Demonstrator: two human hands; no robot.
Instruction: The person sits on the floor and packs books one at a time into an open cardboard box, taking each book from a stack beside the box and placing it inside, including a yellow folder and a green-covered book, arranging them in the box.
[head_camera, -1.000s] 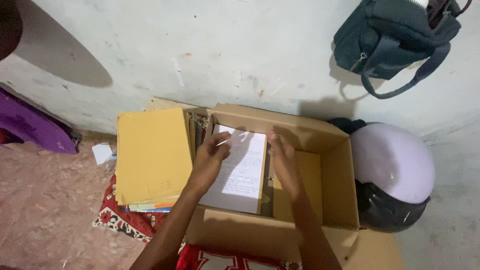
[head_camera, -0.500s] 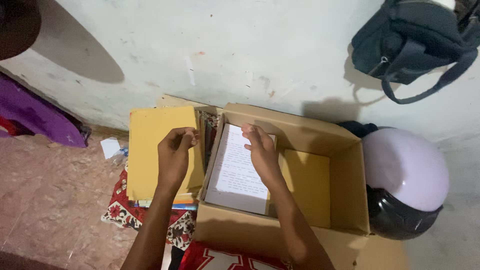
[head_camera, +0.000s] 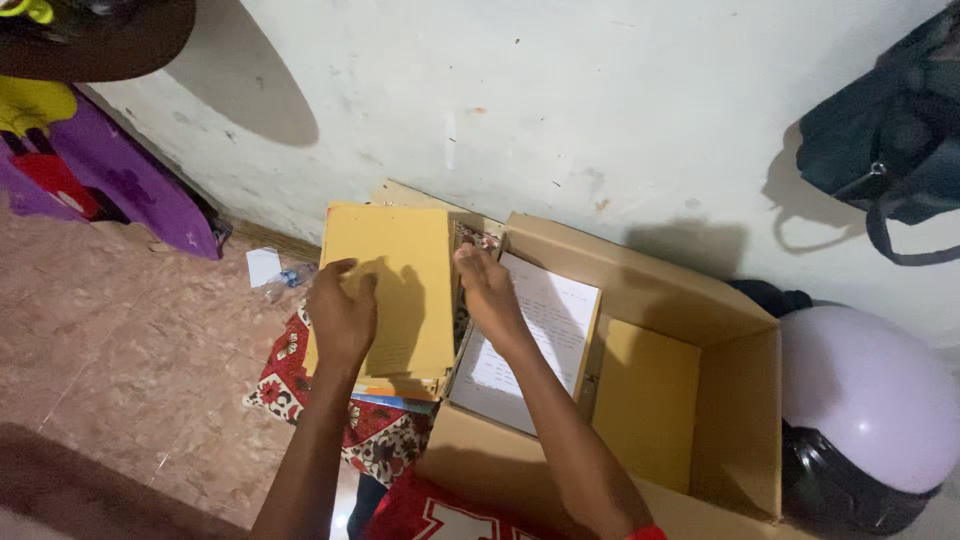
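Since the earlier frame my left hand (head_camera: 342, 312) has gone from the box edge onto the yellow folder (head_camera: 385, 285), and my right hand (head_camera: 490, 290) has slid to the top left corner of the printed sheets (head_camera: 535, 335).

Left: the left hand lies flat, fingers loosely curled, on the folder, gripping nothing. The folder tops a stack on a red patterned cloth (head_camera: 345, 420), just outside the cardboard box (head_camera: 690, 400). The stack overhangs; I judge a push could slide it off.

Centre: the right hand is open, fingertips pressing the sheets, which lean against the box's left wall. They could buckle or tip.

Right: the box also holds a yellow envelope (head_camera: 645, 400). A pale helmet (head_camera: 870, 395) sits beside it.
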